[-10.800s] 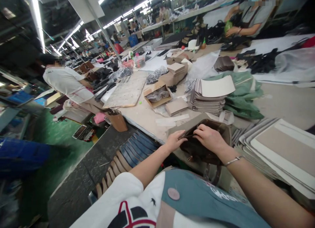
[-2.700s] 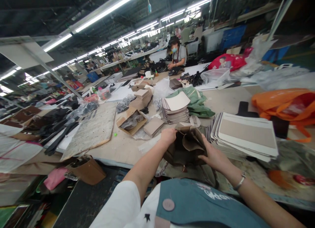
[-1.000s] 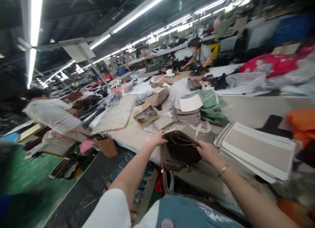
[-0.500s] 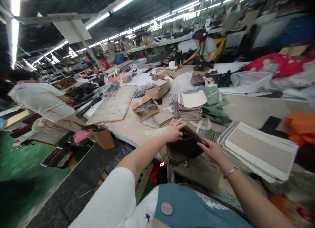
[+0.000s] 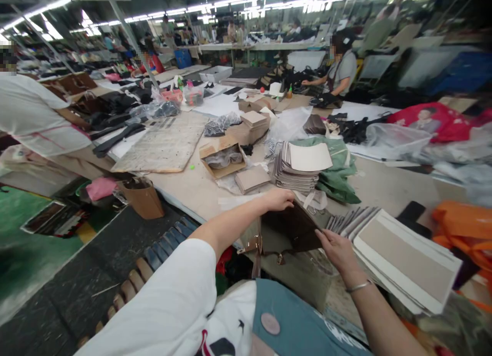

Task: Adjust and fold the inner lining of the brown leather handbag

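Observation:
A dark brown handbag stands at the table's front edge, its mouth spread wide toward me and the inside in shadow. Metal clasps hang at its near side. My left hand is closed on the bag's far upper edge, fingertips partly hidden behind it. On the right side of the mouth, my right hand pinches the rim between thumb and fingers. Just beyond the bag lies a pair of scissors beside a white strip. A fanned stack of pale panels is close to my right hand.
Stacked cut panels, a green cloth and an open cardboard box lie on the table. At left, a co-worker in a white shirt stands near a brown paper bag. Orange fabric lies at right.
My left hand has gone from spread fingers over the bag to closed on its edge. The bag's mouth now gapes wider. The view has turned slightly.

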`<state>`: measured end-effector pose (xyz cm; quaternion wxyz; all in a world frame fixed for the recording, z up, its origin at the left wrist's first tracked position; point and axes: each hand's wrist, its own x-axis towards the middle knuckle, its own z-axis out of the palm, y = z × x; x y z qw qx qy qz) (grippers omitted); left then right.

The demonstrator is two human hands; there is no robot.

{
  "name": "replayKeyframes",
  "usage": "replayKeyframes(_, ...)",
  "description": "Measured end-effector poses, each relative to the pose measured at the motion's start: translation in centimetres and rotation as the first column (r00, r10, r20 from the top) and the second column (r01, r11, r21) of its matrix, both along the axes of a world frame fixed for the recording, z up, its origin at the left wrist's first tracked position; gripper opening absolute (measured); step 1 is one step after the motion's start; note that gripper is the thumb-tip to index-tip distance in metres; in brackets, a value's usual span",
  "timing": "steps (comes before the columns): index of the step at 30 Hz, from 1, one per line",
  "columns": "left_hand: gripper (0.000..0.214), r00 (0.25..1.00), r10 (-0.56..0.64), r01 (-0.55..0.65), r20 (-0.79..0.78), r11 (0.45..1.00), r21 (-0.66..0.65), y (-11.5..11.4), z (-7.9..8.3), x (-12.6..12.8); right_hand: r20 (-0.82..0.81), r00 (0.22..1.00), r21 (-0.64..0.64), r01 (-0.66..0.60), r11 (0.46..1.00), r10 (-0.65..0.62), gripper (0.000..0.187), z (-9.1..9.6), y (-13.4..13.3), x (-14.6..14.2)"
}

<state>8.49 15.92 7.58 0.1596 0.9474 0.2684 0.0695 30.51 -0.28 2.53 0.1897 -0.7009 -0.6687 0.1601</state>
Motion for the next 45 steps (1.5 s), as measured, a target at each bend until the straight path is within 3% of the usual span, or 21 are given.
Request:
replayKeyframes(8,0.023,0.988,0.151,-0.15,-0.022,0.988,0.039,-0.4,-0.4,1.3,-0.032,0.997,-0.059,0.072,0.996,-0.074,0.05,0.1,0.1,0.6)
replayKeyframes(14,0.025,0.98,0.197,-0.197,-0.007,0.979,0.043,-0.7,-0.3,1.7,-0.003,0.994,-0.106,0.104,0.989,-0.105,0.052,0.4,0.3,0.9)
replayKeyframes(20,0.024,0.975,0.222,-0.222,0.012,0.974,0.047,-0.9,-0.2,1.9,0.082,0.997,-0.238,0.034,0.971,-0.015,0.063,2.0,1.3,0.9)
replayKeyframes(22,0.024,0.974,0.228,-0.228,0.015,0.973,0.043,-1.0,-0.1,1.8,0.102,0.994,-0.213,0.045,0.976,-0.024,0.071,2.6,2.1,0.6)
replayKeyframes(27,0.025,0.972,0.233,-0.235,0.026,0.971,0.056,-1.1,-0.2,1.9,0.194,0.981,-0.089,-0.005,0.996,0.022,0.047,3.0,3.9,-0.7)
replayKeyframes(34,0.026,0.975,0.219,-0.22,0.032,0.974,0.053,-1.0,-0.9,2.2,0.361,0.932,0.0,-0.041,0.999,0.038,0.04,2.7,3.5,-1.6)
replayKeyframes(40,0.026,0.977,0.211,-0.212,0.02,0.976,0.044,-1.2,-0.5,2.0,0.39,0.918,-0.159,-0.017,0.987,0.079,0.054,3.7,4.3,-2.5)
replayKeyframes(45,0.026,0.976,0.217,-0.218,0.022,0.975,0.043,-1.3,-0.4,1.8,0.491,0.868,-0.144,-0.006,0.99,0.077,0.046,4.2,6.0,-4.2)
